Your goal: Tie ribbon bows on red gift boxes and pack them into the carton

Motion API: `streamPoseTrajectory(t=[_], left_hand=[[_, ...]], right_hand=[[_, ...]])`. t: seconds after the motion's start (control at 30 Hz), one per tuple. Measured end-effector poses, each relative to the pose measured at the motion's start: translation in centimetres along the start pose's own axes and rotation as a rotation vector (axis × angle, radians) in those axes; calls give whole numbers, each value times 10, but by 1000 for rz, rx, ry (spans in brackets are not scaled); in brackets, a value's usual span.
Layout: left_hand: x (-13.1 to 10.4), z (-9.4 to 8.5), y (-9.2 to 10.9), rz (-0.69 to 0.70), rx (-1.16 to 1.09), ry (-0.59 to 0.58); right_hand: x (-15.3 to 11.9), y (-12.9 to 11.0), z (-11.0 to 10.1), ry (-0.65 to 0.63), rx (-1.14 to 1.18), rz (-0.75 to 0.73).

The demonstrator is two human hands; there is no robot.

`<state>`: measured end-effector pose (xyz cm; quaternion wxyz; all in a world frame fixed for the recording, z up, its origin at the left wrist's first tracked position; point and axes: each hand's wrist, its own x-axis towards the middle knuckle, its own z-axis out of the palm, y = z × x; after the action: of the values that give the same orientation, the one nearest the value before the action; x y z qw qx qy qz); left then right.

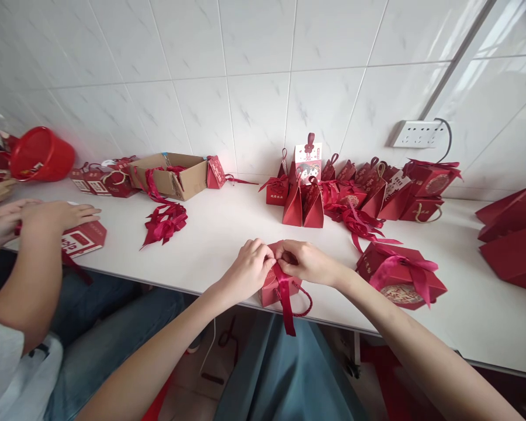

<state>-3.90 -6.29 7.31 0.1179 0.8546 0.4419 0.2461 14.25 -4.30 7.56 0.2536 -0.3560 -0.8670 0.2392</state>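
A small red gift box (269, 295) stands at the table's front edge, directly under both my hands. Over its front hangs a dark pink satin ribbon (286, 298), its tail dropping past the table edge. A twisted red cord handle (309, 301) loops out on the box's right side. My left hand (255, 263) pinches the ribbon at the top of the box. Close against it, my right hand (302, 260) also pinches the ribbon there. The ribbon between the fingertips is mostly hidden. To the right sits a larger red box (401, 278) with a pink ribbon bow.
Several finished-looking red boxes (302, 204) line the wall, with loose ribbon (362, 222) before them. At left are a cardboard carton (188, 181), a ribbon heap (164, 222) and a red bucket (44, 155). A co-worker's hands (48, 216) handle another box (85, 238). Red boxes (515, 245) stand far right.
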Motion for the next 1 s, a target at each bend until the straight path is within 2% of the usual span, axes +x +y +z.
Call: streamPoseTrajectory(t=[0.3,0.43,0.67,0.87,1.0], left_hand=[[-6,13,-8,13,-125,163],[-6,11,-8,19,-136,163],[1,6,0,-38,-82,81],[3,11,0,-127,-97,243],[3,12,-2,-128,-40,290]], right_hand=[[-1,-1,4,37,28,42],[-1,0,4,28,109,64],[-2,5,3,18,255,106],[-1,-4,2,11,229,122],[-2,-7,-3,-17,305,104]])
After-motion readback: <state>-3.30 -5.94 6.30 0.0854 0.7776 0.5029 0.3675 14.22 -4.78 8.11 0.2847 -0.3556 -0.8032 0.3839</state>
